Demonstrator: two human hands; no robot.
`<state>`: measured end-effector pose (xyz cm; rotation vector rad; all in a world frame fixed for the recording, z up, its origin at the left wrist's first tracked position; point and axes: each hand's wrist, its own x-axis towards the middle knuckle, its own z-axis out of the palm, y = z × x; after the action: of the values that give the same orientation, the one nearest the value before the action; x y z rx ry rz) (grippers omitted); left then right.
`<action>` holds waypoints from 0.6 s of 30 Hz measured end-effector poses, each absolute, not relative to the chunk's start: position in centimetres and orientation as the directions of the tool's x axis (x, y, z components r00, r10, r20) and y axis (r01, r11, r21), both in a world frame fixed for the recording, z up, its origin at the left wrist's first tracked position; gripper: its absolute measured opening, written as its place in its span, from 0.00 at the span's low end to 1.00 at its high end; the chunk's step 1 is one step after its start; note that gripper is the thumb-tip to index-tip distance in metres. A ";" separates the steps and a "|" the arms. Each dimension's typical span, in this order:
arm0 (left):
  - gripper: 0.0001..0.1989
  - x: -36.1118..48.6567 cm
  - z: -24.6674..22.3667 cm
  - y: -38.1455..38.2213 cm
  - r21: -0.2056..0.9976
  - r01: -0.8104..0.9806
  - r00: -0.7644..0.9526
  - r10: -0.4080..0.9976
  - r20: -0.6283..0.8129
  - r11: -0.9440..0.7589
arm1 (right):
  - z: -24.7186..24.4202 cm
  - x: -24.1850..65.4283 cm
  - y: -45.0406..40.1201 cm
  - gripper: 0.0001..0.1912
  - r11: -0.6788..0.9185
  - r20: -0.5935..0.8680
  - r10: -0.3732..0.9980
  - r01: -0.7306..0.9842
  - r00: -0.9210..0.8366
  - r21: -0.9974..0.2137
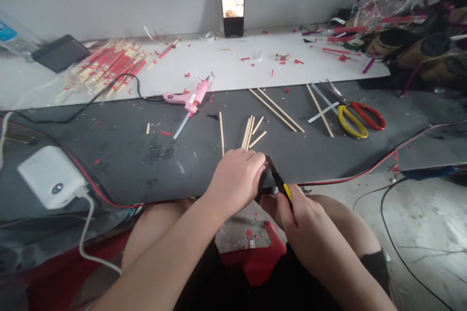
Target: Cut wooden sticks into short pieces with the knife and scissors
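Observation:
My right hand (297, 206) is closed round a black and yellow utility knife (283, 188), its blade pointing up and left. The blade meets the fingertips of my left hand (242, 170), which is closed at the front edge of the table. Between those fingers shows what looks like the end of a thin wooden stick; most of it is hidden. Just beyond the left hand lie several pale sticks (248, 131) side by side, with two short pieces (258, 139) beside them. A single stick (221, 131) lies to their left. Two longer sticks (277, 109) lie farther right.
A pink glue gun (191, 99) with a black cord lies on the grey table (197, 170). Scissors (352, 119) with yellow and red handles lie right. A phone (232, 5) leans on the wall. Bundled red-wrapped sticks (109, 63) and a white power bank (53, 177) are left.

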<state>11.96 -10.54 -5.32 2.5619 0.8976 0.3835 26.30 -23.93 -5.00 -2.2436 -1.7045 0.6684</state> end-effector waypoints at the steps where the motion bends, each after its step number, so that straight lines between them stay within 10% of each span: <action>1: 0.11 12.0 -5.4 -10.5 0.447 0.534 0.756 0.642 0.126 -0.717 | -5.3 26.2 -24.0 0.10 -0.289 -0.189 0.955 0.851 0.227 -0.438; 18: 0.13 12.2 -5.7 -10.4 0.453 0.545 0.742 0.657 0.133 -0.706 | -7.3 26.5 -22.9 0.11 -0.291 -0.199 0.951 0.905 0.237 -0.311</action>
<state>12.22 -10.39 -5.73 2.5555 0.9227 0.4021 26.46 -22.91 -7.29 -2.3650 -1.7861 0.5323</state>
